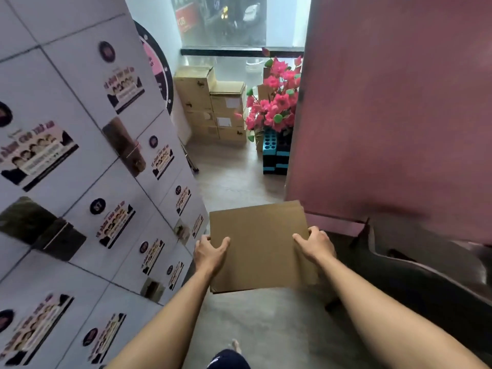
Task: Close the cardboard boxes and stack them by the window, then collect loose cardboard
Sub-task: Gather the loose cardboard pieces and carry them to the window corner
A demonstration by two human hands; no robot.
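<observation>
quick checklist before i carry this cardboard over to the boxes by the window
1. Left hand grips the cardboard: ok, thumb on top at its left edge.
2. Right hand grips it: ok, at the right edge.
3. Sheets squared up: ok, only slight layering shows at the edges.
4. Floor ahead free: ok as far as it shows.
5. Room at the boxes: cannot tell; flowers stand close on their right.
6. Boxes closed: cannot tell from here.
</observation>
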